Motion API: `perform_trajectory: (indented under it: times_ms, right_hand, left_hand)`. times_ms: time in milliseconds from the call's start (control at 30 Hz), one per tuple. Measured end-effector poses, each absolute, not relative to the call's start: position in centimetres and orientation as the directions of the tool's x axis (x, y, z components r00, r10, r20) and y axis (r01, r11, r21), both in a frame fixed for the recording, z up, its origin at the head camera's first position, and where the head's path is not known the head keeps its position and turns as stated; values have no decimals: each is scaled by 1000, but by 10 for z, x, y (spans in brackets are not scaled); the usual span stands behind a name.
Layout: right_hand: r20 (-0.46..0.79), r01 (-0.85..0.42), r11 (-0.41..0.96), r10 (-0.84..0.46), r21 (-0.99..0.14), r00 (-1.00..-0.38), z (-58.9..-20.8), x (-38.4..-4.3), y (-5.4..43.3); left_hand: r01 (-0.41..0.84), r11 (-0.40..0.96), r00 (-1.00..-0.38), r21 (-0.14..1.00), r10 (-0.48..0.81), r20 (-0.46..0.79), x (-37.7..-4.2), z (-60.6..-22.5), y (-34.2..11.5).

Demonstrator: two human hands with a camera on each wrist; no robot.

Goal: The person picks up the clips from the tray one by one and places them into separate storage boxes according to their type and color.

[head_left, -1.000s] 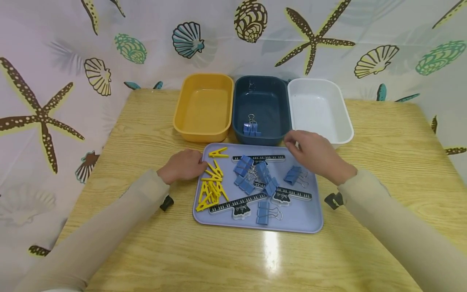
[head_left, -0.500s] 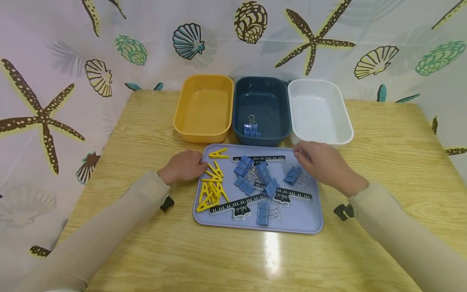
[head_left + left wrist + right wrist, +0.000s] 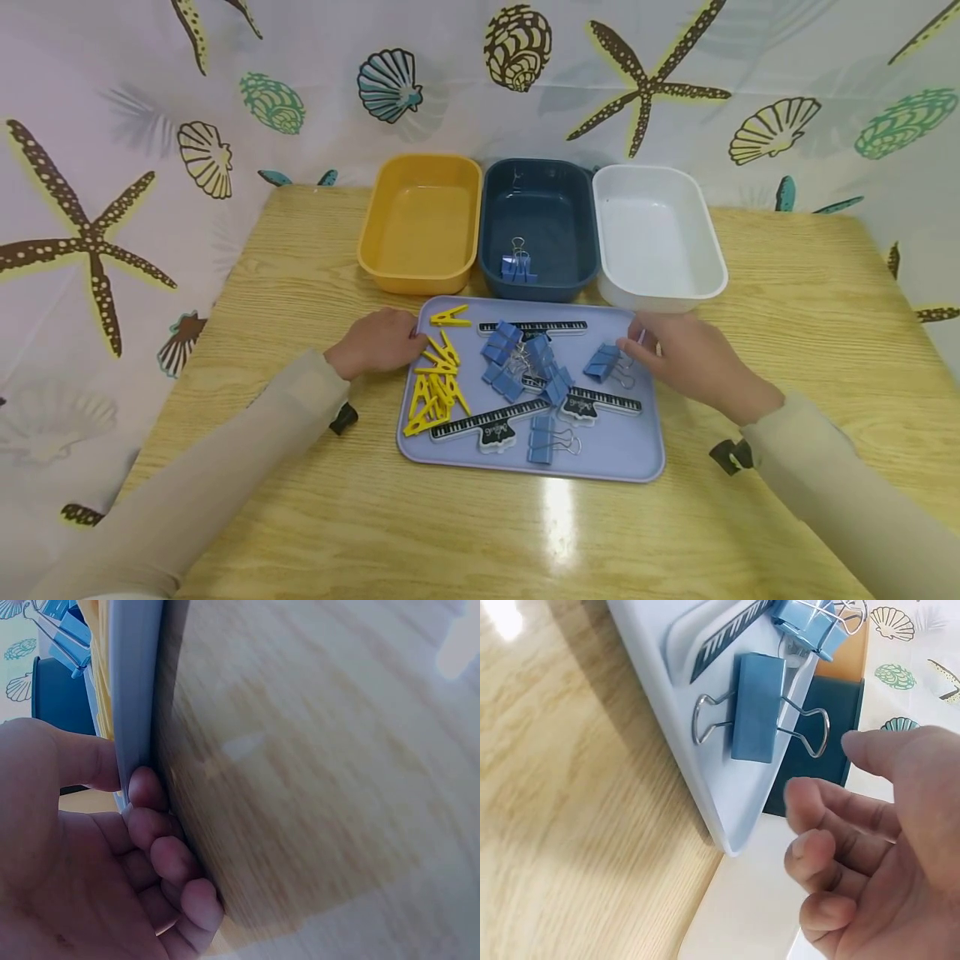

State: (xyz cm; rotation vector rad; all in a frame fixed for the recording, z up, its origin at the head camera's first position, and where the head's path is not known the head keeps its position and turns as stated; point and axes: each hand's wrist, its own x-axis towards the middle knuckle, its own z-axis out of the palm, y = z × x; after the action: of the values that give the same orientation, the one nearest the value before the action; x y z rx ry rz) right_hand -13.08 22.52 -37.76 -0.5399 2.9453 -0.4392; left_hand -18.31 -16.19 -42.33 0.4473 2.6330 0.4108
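Note:
My left hand [image 3: 378, 340] holds the left rim of the lavender tray [image 3: 615, 454]; in the left wrist view the thumb lies on the tray's inner side and the fingertips on its outer side. Over the tray's right edge hovers my right hand [image 3: 686, 354], fingers loosely bent with nothing between them. Nearest to it is a blue binder clip [image 3: 757, 709] with wire handles spread to both sides. More blue binder clips [image 3: 501, 340] lie heaped mid-tray, and one [image 3: 540, 439] near the front. Yellow clothespins [image 3: 427, 418] cluster at the left, among piano-keyboard clips [image 3: 491, 423].
Behind the tray stand a yellow bin [image 3: 420, 279], a dark blue bin [image 3: 536, 292] and a white bin [image 3: 660, 300], side by side. Blue binder clips [image 3: 516, 268] lie in the dark blue one. A shell-patterned cloth [image 3: 465, 67] hangs behind the wooden table [image 3: 360, 525].
My right hand has moved right and toward me, from beside the dark blue bin to over the tray's right edge. The left hand has stayed on the rim.

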Motion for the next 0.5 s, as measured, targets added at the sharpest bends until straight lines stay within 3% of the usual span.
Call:
perform_trajectory:
  times_ms: [233,500]
  right_hand:
    - [-166,-288,915,-342,-282,-925,-379,-123,228]
    - [-160,-325,904,-377,-276,-913,-384,-120,231]
  left_hand:
    - [249,900,-853,357,378,-360,-181,-421,-161]
    - [249,902,-854,353,376,-358,-181,-421,-161]
